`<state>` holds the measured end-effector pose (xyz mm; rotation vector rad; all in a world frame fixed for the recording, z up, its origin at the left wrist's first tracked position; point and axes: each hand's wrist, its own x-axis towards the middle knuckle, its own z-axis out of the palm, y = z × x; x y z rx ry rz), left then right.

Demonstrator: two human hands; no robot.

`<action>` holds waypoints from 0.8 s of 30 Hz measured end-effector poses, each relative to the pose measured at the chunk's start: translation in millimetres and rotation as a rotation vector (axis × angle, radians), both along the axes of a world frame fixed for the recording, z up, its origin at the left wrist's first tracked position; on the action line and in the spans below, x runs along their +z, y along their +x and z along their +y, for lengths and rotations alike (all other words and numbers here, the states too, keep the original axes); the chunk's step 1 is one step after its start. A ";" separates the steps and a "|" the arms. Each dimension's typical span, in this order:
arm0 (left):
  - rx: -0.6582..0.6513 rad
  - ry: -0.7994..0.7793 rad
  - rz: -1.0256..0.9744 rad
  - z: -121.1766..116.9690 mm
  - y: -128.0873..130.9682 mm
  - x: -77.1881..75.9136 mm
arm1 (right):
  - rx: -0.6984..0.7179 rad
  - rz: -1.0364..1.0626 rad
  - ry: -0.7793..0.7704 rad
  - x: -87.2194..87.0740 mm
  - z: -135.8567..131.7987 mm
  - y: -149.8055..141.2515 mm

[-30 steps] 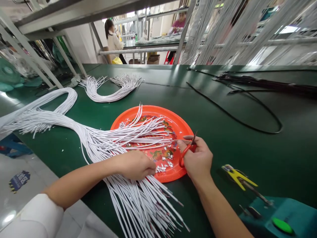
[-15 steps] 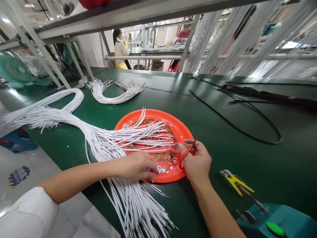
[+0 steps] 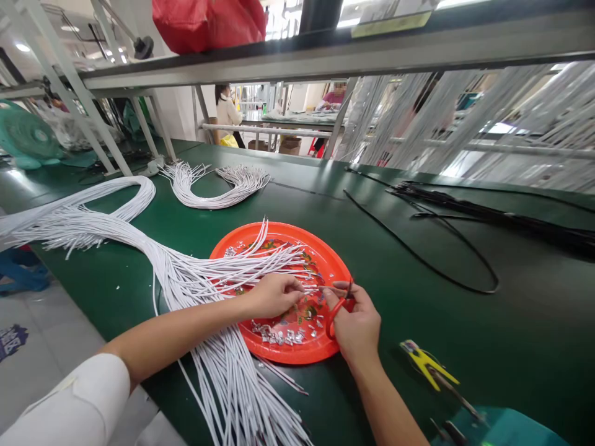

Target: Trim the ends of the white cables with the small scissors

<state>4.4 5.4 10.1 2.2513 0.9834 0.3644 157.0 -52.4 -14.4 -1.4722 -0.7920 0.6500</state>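
A large bundle of thin white wires [image 3: 186, 272] lies across the green table, its ends fanned over a round orange plate [image 3: 332, 263]. My left hand [image 3: 274, 294] is over the plate, its fingers pinched on one white wire near its tip. My right hand [image 3: 356, 322] is closed round small red-handled scissors [image 3: 338, 303], their blades pointing at the wire tip just right of my left hand's fingers. Silvery foil scraps [image 3: 279, 334] lie in the plate's near part.
A yellow-handled tool [image 3: 425, 362] lies right of my right hand, beside a teal device [image 3: 506, 427]. Black cables [image 3: 465, 248] loop at the right. A second white wire bundle [image 3: 218, 186] lies at the back left. Other people work at far tables.
My left hand lifted off the near wire pile and moved up over the plate, pinching a wire. My right hand with the scissors shifted slightly left toward it.
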 end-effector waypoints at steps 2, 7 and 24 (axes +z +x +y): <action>0.042 -0.048 -0.100 -2.9 -0.8 1.8 | 0.022 0.010 0.010 5.0 -1.0 -2.4; 0.125 -0.070 -0.224 -11.8 0.5 11.4 | 0.070 0.013 0.039 13.3 -6.8 -10.7; 0.100 -0.093 -0.331 -17.5 -1.9 14.8 | 0.016 -0.089 -0.034 29.8 -18.3 -20.3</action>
